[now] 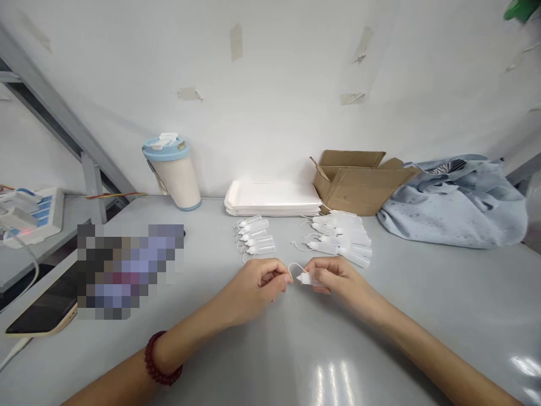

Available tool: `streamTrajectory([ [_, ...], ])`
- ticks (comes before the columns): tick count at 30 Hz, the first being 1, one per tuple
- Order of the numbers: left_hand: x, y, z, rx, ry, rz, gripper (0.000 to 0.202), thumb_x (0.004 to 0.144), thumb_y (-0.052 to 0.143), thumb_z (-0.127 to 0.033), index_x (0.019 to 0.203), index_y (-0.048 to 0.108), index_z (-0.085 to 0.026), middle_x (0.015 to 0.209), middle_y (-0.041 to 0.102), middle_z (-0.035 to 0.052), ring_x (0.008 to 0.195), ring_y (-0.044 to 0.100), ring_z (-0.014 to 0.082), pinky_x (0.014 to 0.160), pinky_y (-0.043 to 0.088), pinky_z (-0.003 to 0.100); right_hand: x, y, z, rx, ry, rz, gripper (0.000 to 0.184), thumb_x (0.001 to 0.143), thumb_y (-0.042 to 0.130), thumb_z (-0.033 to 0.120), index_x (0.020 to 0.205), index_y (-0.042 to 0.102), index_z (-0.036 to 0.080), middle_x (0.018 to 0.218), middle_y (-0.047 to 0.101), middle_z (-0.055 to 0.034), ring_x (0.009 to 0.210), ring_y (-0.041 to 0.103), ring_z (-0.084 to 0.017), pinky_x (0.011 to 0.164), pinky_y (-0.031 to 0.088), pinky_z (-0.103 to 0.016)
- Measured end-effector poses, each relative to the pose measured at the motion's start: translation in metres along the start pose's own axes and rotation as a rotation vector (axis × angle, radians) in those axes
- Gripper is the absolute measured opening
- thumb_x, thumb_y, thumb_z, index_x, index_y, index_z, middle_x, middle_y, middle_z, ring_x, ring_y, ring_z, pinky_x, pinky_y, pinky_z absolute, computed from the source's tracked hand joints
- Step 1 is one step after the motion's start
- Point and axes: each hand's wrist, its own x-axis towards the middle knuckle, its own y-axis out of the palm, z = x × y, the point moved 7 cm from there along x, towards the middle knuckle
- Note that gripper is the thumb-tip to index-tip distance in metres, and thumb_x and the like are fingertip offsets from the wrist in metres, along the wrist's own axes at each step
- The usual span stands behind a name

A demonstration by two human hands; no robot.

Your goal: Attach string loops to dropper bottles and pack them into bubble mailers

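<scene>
The left hand (260, 286) and the right hand (338, 276) face each other over the middle of the tabletop (236, 366), both well short of its back edge. The right hand's fingers pinch a small white dropper bottle (305, 278), its conical nozzle pointing toward the left hand. A thin white cord (297, 264) arches from near the bottle to the left hand, whose thumb and forefinger are pressed together on it. A dark red beaded bracelet (161, 361) circles the left wrist. Beyond the left hand, toward the back edge, a row of similar bottles (262, 248) lies with cord loops to the left; a larger, overlapping group (338, 246) lies beyond the right hand. Behind both, along the back edge, sits a stack of white envelopes (274, 194), with an open cardboard box (363, 189) just beside it. Toward the back right corner rests a bunched grey-blue cloth (456, 211). A cream tumbler (177, 177) with a blue lid stands near the back left corner. A phone (46, 304) lies by the left edge, partly hidden by a pixelated patch; past that edge is a power strip (53, 214).
</scene>
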Motion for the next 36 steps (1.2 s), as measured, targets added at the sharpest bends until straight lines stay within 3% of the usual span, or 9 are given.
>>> streamTrajectory([
  [15, 0.001, 0.009, 0.004, -0.096, -0.047, 0.113, 0.018, 0.083, 0.048, -0.029, 0.070, 0.056, -0.018, 0.066, 0.052, -0.0031, 0.055, 0.045, 0.0092, 0.051, 0.034, 0.021, -0.002, 0.008, -0.005, -0.050, -0.077, 0.015, 0.014, 0.075, 0.043, 0.021, 0.063, 0.051, 0.018, 0.058, 0.038, 0.0056, 0.053, 0.029, -0.008, 0.052, 0.024, -0.023],
  [21, 0.001, 0.007, 0.003, -0.076, -0.038, 0.117, 0.023, 0.085, 0.046, -0.032, 0.073, 0.058, -0.017, 0.068, 0.053, -0.0020, 0.057, 0.046, 0.0098, 0.051, 0.033, 0.021, -0.003, 0.005, 0.000, -0.036, -0.086, 0.014, 0.015, 0.076, 0.042, 0.020, 0.065, 0.052, 0.018, 0.054, 0.033, 0.0067, 0.051, 0.026, -0.008, 0.050, 0.022, -0.023],
  [26, 0.000, 0.004, -0.003, -0.026, 0.045, 0.077, 0.019, 0.085, 0.049, -0.030, 0.087, 0.063, -0.018, 0.070, 0.053, -0.0020, 0.060, 0.045, 0.0105, 0.055, 0.036, 0.022, -0.004, 0.001, 0.005, -0.016, -0.107, -0.018, 0.015, 0.075, 0.041, 0.021, 0.062, 0.048, 0.018, 0.053, 0.033, 0.0065, 0.051, 0.027, -0.008, 0.050, 0.021, -0.024],
  [32, 0.000, 0.003, -0.011, 0.138, 0.175, -0.066, 0.024, 0.086, 0.049, -0.030, 0.071, 0.059, -0.015, 0.062, 0.049, -0.0030, 0.055, 0.039, 0.0091, 0.051, 0.030, 0.021, -0.002, 0.000, 0.006, -0.033, -0.113, -0.018, 0.017, 0.074, 0.043, 0.024, 0.060, 0.050, 0.018, 0.053, 0.034, 0.0059, 0.051, 0.028, -0.009, 0.050, 0.021, -0.024],
  [36, 0.000, 0.002, -0.012, 0.095, 0.163, -0.058, 0.023, 0.085, 0.050, -0.030, 0.070, 0.060, -0.015, 0.062, 0.052, -0.0025, 0.057, 0.043, 0.0094, 0.053, 0.033, 0.021, -0.002, -0.004, 0.009, -0.023, -0.122, -0.019, 0.018, 0.072, 0.043, 0.025, 0.058, 0.051, 0.018, 0.053, 0.034, 0.0052, 0.052, 0.029, -0.009, 0.052, 0.023, -0.025],
])
